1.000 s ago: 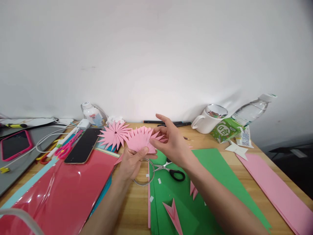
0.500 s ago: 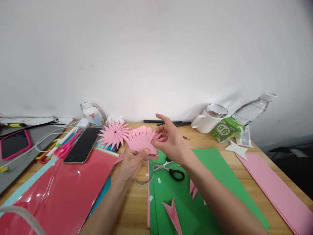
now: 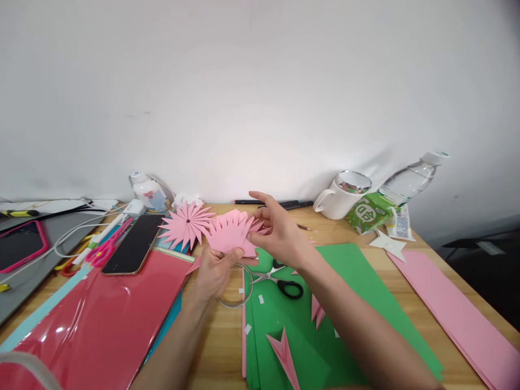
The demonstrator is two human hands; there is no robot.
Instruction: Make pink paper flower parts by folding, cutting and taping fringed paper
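Note:
My left hand [image 3: 215,268] is closed on the lower edge of a pointed pink paper fan [image 3: 229,238], its thumb lying across the front. At the fan's right side, my right hand [image 3: 278,233] pinches the paper points between thumb and fingers, with the index finger raised. Just left of the fan lies a finished-looking pink paper flower [image 3: 188,221] with many narrow points. Below the hands, black-handled scissors [image 3: 290,288] lie spread on green paper [image 3: 345,271]. A folded pink paper piece [image 3: 285,357] rests nearer to me, and another [image 3: 317,311] is partly behind my right forearm.
A phone [image 3: 134,244] and pink scissors [image 3: 106,249] lie left, beside a red plastic-covered sheet [image 3: 105,314]. A white mug [image 3: 343,197], green packet [image 3: 371,211] and tilted water bottle [image 3: 410,181] stand back right. Pink paper strips [image 3: 450,309] line the right edge. A wall rises behind.
The whole view has shifted slightly, so most things sit a little further left. Both hands keep nearly the same hold on the paper fan.

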